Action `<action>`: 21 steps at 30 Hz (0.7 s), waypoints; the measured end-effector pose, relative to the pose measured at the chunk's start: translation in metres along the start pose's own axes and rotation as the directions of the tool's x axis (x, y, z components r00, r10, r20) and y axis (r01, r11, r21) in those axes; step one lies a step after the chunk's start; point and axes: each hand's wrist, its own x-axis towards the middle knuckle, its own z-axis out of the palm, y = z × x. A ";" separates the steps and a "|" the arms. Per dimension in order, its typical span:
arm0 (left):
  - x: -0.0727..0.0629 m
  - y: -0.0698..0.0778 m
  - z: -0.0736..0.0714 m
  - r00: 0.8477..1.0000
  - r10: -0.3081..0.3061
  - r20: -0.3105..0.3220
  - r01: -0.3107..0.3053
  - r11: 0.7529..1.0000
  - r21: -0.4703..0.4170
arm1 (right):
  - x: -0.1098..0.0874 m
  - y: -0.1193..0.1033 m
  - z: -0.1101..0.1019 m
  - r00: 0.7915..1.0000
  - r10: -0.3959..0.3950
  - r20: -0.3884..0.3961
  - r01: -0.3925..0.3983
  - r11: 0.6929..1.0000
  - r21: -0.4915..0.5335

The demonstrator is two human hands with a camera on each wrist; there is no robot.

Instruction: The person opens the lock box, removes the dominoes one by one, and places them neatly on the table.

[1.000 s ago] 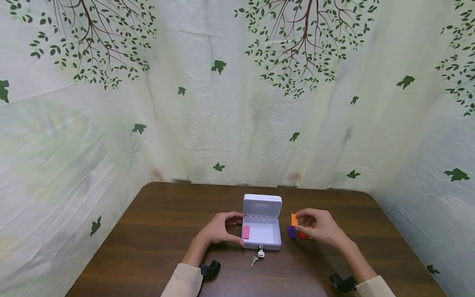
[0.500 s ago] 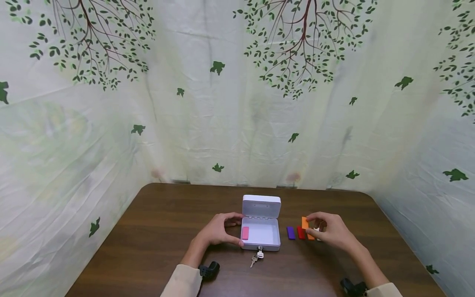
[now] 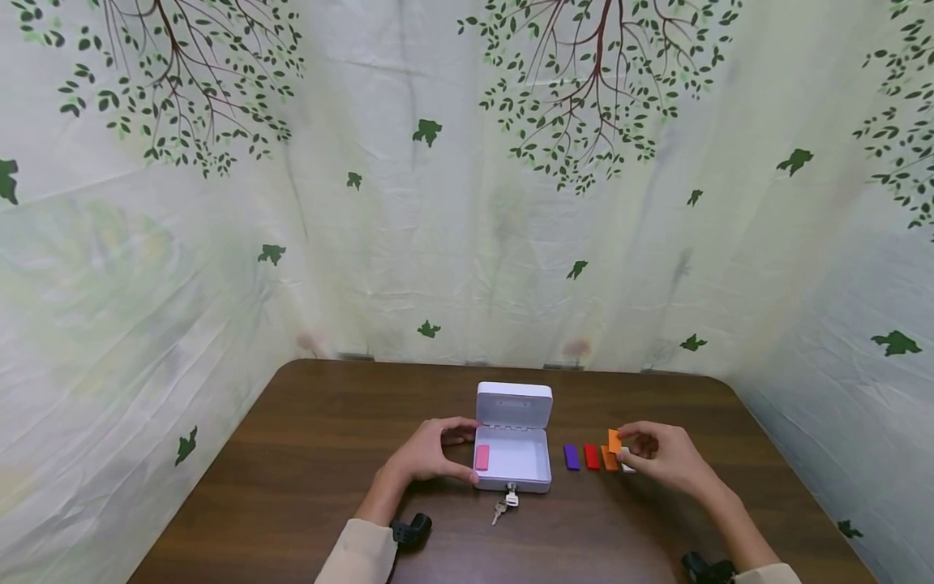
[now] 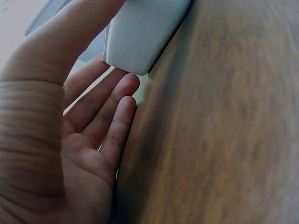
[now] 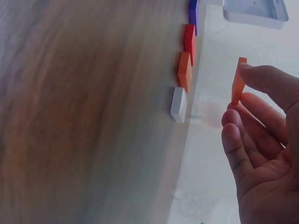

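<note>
A small white cash box (image 3: 521,488) stands with its hinged lid (image 3: 514,405) raised, and a pink block (image 3: 482,457) lies at the left inside. My left hand (image 3: 432,451) holds the box's left side, thumb at the front corner and fingers toward the back. Between thumb and fingertips, my right hand (image 3: 670,458) pinches a light orange block (image 3: 614,441) above the table. Below it runs a row of blocks: purple (image 3: 571,457), red (image 3: 592,457), a darker orange block (image 3: 609,459) and a white block (image 5: 178,104), partly covered by my thumb in the head view.
A key (image 3: 499,511) hangs with another in the lock at the box's front. The brown wooden table (image 3: 306,454) extends on both sides. Behind it hangs a pale curtain (image 3: 467,243) printed with leaves and branches.
My right hand has moved right along the row with the light orange block, uncovering the red and darker orange blocks. My left hand stays at the box.
</note>
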 end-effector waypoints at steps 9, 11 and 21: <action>0.002 -0.002 -0.001 1.000 0.001 0.004 -0.001 1.000 0.005 | -0.004 0.014 -0.005 1.000 0.012 -0.019 -0.013 0.999 -0.038; 0.002 -0.002 0.000 1.000 0.003 0.003 -0.003 1.000 0.007 | -0.005 0.016 -0.005 0.999 0.026 -0.021 -0.027 0.999 -0.044; 0.002 -0.003 0.000 1.000 -0.006 0.001 0.006 1.000 -0.007 | -0.009 0.033 -0.010 0.995 0.095 0.010 -0.095 0.993 -0.064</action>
